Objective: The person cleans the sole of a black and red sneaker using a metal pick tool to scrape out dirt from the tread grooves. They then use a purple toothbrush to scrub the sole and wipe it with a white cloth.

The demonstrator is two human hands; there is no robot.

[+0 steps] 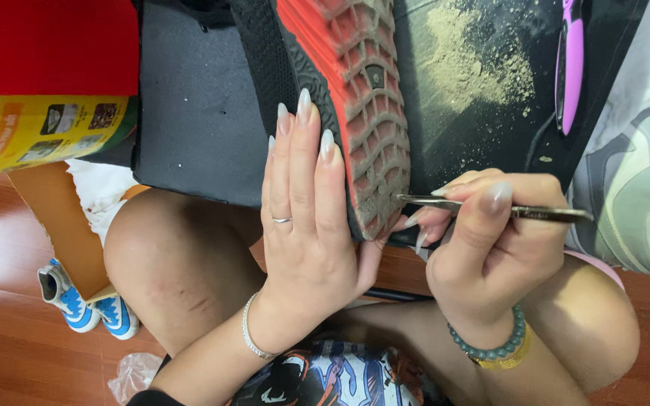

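The shoe (340,98) stands on edge in the upper middle of the frame, its red and grey treaded sole turned toward the right and its black mesh side toward the left. The left hand (306,225) lies flat and open against the mesh side, fingers straight and pressed together, bracing the shoe from the left. The right hand (483,240) is closed around a thin metal pick (490,209), pinched between thumb and fingers, and the pick's tip touches the tread near the toe end, at the middle of the frame. Pale grit (468,60) lies scattered on the black mat (197,113) at the upper right, near a purple-handled tool (569,60).

To do this well, I judge the bracing palm should push firmly so the shoe does not roll as the pick levers. The tip is best kept low in a groove and drawn along it, away from the bracing fingers, with short strokes. A slip toward the left thumb looks like the main risk.
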